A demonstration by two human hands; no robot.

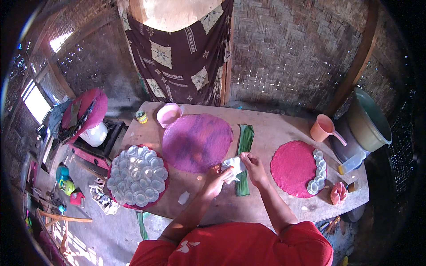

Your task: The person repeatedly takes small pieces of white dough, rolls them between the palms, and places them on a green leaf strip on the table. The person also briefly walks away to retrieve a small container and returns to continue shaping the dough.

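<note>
Between my two hands, above the middle of the table, is a crumpled white piece, thin like cloth or film (235, 165). My left hand (215, 181) holds its lower left side, fingers closed. The fingers of my right hand (254, 168) pinch its right edge. A strip of green leaf (245, 139) lies on the table, partly beneath my hands. Just beyond my left hand is a round purple mat (197, 142). Small translucent cups (137, 173) crowd a round red tray at the left. Another round red mat (290, 168) carries several cups (318, 170) along its right side.
On the wooden table (266, 204) stand a pink bowl (169, 114), a small yellow-green tin (141, 117) and a pink dipper (323, 127). A red cloth (338, 193) and a clear container (353, 163) lie at the right, near large tubs (370, 119). A small white scrap (183, 197) lies near my left forearm.
</note>
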